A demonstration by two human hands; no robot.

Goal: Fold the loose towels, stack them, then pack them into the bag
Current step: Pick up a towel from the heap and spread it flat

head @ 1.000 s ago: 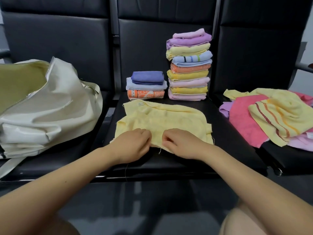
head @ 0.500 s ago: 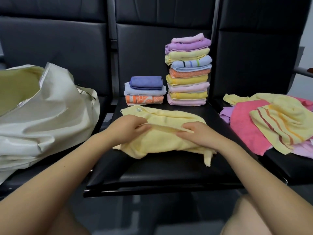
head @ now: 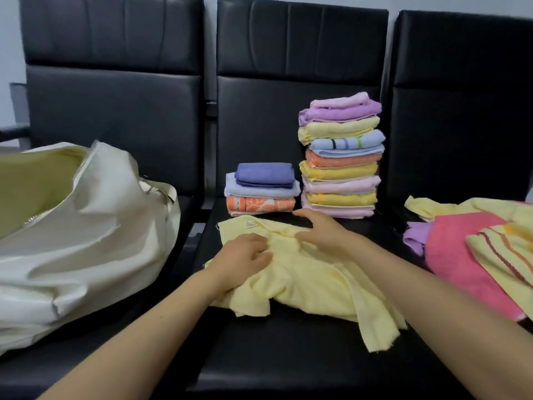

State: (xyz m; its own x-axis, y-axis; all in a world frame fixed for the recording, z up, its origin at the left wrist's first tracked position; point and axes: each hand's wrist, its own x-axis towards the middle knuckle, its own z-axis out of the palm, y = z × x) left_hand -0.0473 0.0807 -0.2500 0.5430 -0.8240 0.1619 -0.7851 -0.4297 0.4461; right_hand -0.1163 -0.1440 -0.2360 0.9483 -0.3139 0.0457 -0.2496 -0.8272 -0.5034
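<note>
A pale yellow towel [head: 311,281] lies rumpled and folded over on the middle black seat [head: 288,356]. My left hand [head: 242,258] rests on its left part with fingers curled into the cloth. My right hand [head: 320,232] lies at the towel's far edge with fingers stretched out to the left. Behind stand a short stack [head: 261,189] of three folded towels and a tall stack [head: 340,168] of several folded towels. A cream bag [head: 86,226] sits open on the left seat. Loose towels [head: 467,255], pink, yellow and purple, lie on the right seat.
Three black padded chairs stand side by side, with backrests rising right behind the stacks. A narrow gap separates the middle seat from the bag's seat. The tall stack leans slightly. A strip of the yellow towel trails toward the seat's front right.
Both hands carried the towel's near edge away from me and laid it over toward the far edge. The towel now lies doubled and rumpled. The view moved closer.
</note>
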